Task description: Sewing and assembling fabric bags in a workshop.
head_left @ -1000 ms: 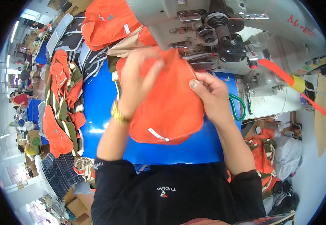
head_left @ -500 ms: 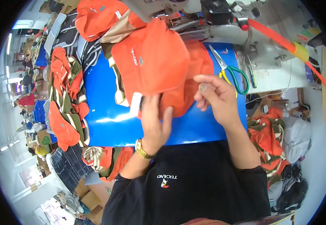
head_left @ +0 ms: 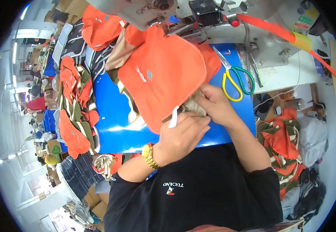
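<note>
Right hand (head_left: 216, 104): you're pinching the orange fabric (head_left: 168, 73) by its lower-right edge!
Left hand (head_left: 182, 131): at the white tag (head_left: 173, 116), grip hidden.
Orange fabric: centre frame, above your hands, edge slanting up rightward.

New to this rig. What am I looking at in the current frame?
There's no robot here: those are a person's bare hands. The camera is the left of two fisheyes worn on the head, looking down, so straight edges bend near the rim; picture left is the person's left.

The right hand grips the near edge of an orange fabric piece. The left hand is beside it, by a white tag and some beige fabric; its exact grip is hidden.

Scissors lie on the blue surface, to the right. The grey machine beyond looks like a sewing machine, only partly visible.
</note>
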Available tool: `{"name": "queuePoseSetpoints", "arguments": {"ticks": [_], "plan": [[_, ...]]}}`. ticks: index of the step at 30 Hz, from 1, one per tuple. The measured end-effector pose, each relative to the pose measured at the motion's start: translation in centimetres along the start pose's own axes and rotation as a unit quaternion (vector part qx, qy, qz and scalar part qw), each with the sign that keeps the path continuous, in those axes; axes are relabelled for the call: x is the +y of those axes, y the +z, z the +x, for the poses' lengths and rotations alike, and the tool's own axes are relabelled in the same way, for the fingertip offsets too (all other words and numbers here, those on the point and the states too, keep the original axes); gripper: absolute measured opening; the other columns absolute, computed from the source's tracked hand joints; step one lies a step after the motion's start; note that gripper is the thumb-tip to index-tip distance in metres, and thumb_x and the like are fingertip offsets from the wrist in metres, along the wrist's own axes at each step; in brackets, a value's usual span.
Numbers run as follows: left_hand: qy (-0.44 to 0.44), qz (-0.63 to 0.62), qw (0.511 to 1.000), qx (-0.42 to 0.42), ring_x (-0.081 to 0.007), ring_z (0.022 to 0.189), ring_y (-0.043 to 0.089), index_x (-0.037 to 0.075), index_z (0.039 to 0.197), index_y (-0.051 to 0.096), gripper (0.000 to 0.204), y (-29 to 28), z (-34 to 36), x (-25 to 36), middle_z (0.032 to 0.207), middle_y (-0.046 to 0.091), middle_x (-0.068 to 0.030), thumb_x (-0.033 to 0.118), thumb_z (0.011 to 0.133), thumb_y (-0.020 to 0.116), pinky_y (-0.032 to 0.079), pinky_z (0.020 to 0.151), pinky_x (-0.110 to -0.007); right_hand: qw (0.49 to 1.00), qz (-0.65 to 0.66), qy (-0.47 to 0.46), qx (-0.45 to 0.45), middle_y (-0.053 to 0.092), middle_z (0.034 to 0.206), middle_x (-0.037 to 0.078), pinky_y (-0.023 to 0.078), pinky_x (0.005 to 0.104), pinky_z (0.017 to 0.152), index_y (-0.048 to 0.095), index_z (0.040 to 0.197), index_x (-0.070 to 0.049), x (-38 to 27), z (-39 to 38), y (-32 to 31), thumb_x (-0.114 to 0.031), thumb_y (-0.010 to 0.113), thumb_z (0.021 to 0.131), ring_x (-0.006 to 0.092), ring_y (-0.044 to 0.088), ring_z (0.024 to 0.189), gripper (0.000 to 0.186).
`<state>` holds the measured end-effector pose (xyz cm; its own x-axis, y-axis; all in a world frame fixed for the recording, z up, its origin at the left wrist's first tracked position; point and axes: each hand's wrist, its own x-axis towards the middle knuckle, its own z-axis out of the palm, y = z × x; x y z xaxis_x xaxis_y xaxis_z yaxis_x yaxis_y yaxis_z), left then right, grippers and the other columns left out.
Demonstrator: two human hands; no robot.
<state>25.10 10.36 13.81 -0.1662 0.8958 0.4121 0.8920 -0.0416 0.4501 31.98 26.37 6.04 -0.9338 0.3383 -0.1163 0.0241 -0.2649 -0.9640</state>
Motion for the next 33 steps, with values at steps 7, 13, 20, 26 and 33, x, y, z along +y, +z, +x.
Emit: {"name": "queuePoseSetpoints", "arguments": {"ticks": [7, 13, 20, 26, 33], "plan": [[-0.001, 0.283, 0.955, 0.093, -0.0372, 0.134, 0.052, 0.009, 0.145, 0.060, 0.062, 0.0, 5.4, -4.4, 0.152, 0.053, -0.0166, 0.007, 0.084, 0.069, 0.042, 0.104, -0.045, 0.991, 0.127, -0.043, -0.005, 0.070, 0.116, 0.006, 0.054, 0.0261, 0.088, 0.058, 0.137, 0.004, -1.0, 0.7, 1.3, 0.007, 0.061, 0.090, 0.0101, 0.065, 0.104, 0.047], [-0.044, 0.304, 0.947, 0.095, -0.0282, 0.096, 0.066, 0.009, 0.117, 0.076, 0.043, -5.5, 6.8, -7.1, 0.109, 0.074, -0.0076, 0.000, 0.075, 0.080, 0.051, 0.086, -0.038, 0.996, 0.036, -0.068, 0.036, 0.069, 0.098, 0.003, 0.052, 0.0255, 0.073, 0.062, 0.135, 0.000, -2.7, 2.9, 1.7, -0.003, 0.069, 0.093, 0.0067, 0.061, 0.081, 0.042], [0.023, 0.223, 0.968, 0.116, -0.0286, 0.088, 0.067, 0.004, 0.110, 0.078, 0.035, -7.2, 7.7, -7.1, 0.095, 0.071, -0.0095, -0.001, 0.075, 0.083, 0.053, 0.077, -0.038, 0.992, -0.074, -0.066, 0.074, 0.066, 0.091, 0.001, 0.048, 0.0237, 0.065, 0.063, 0.135, -0.001, -4.1, 3.4, 1.2, -0.007, 0.070, 0.096, 0.0042, 0.056, 0.072, 0.040], [0.043, 0.197, 0.979, 0.033, -0.0247, 0.076, 0.061, 0.006, 0.110, 0.078, 0.042, -5.2, 6.0, -7.7, 0.088, 0.065, -0.0063, -0.001, 0.069, 0.083, 0.049, 0.064, -0.037, 0.993, 0.092, -0.075, 0.004, 0.068, 0.096, -0.001, 0.045, 0.0217, 0.065, 0.062, 0.136, 0.001, -4.0, 3.9, 1.2, -0.005, 0.063, 0.101, 0.0010, 0.057, 0.077, 0.035], [0.045, 0.162, 0.983, 0.070, -0.0225, 0.074, 0.059, 0.003, 0.112, 0.075, 0.044, -4.0, 5.7, -8.2, 0.085, 0.060, -0.0046, 0.001, 0.067, 0.080, 0.047, 0.063, -0.036, 0.993, 0.098, -0.062, -0.014, 0.071, 0.105, 0.000, 0.050, 0.0216, 0.076, 0.060, 0.137, 0.002, -4.3, 3.5, 1.2, -0.002, 0.059, 0.102, 0.0022, 0.062, 0.089, 0.035]]}}
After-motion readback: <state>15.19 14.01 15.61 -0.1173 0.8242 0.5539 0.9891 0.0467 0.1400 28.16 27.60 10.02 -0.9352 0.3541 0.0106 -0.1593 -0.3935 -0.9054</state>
